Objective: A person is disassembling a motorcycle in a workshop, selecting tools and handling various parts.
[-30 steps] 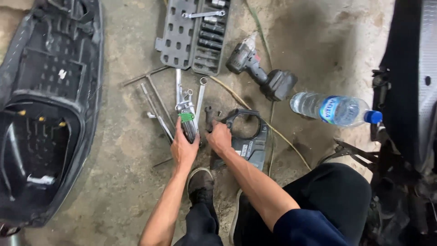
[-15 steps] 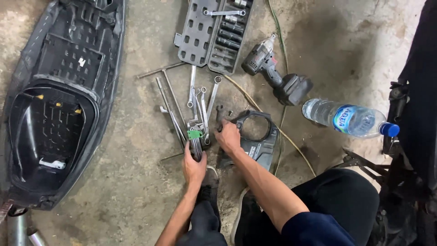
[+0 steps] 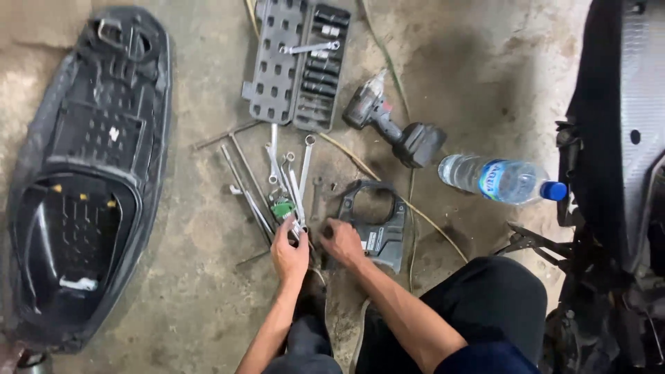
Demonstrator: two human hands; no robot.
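My left hand rests on a bunch of spanners lying on the concrete floor, its fingers closed around their near ends by a small green piece. Just to its right, my right hand presses down on the floor at the near corner of a dark grey plastic cover with a round opening. I cannot tell whether the right hand grips anything small. Long metal rods lie just left of the spanners.
An open grey socket case lies further away, with a cordless impact driver to its right. A plastic water bottle lies on its side. An upturned black scooter seat fills the left; scooter bodywork stands at the right.
The view has shifted, so everything sits a little lower and to the right. Both hands stay at the spanners and the cover, drawn slightly nearer to me.
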